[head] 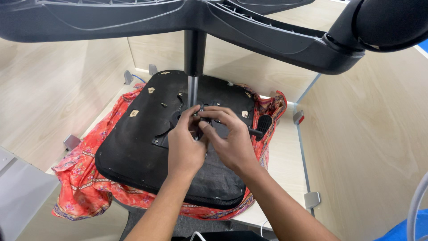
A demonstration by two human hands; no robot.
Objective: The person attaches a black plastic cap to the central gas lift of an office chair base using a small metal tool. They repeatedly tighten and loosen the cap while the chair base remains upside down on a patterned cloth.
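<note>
We see an office chair turned upside down on the counter [285,156], its black seat underside [133,147] facing up and resting on a red patterned cloth [84,187] that spreads out past the seat on the left and front. From the middle of the seat a metal column [192,89] rises straight up to the black star base [249,31], which spans the top of the view, with one caster [392,22] at the upper right.

Our left hand [183,145] lies on the seat at the foot of the column, fingers curled in toward the black mechanism plate [171,118]; its fingertips pinch something small there, but we cannot tell what. Our right hand [229,138] sits just beside it, touching it, with thumb and forefinger closed around the same small spot by the column. Whether either hand truly grips a part is hidden by the fingers.

A black lever knob [257,132] sticks out to the right of the right hand. A small screw [163,104] lies loose on the seat, left of the column. Pale wooden partitions [58,93] enclose the counter on three sides.
</note>
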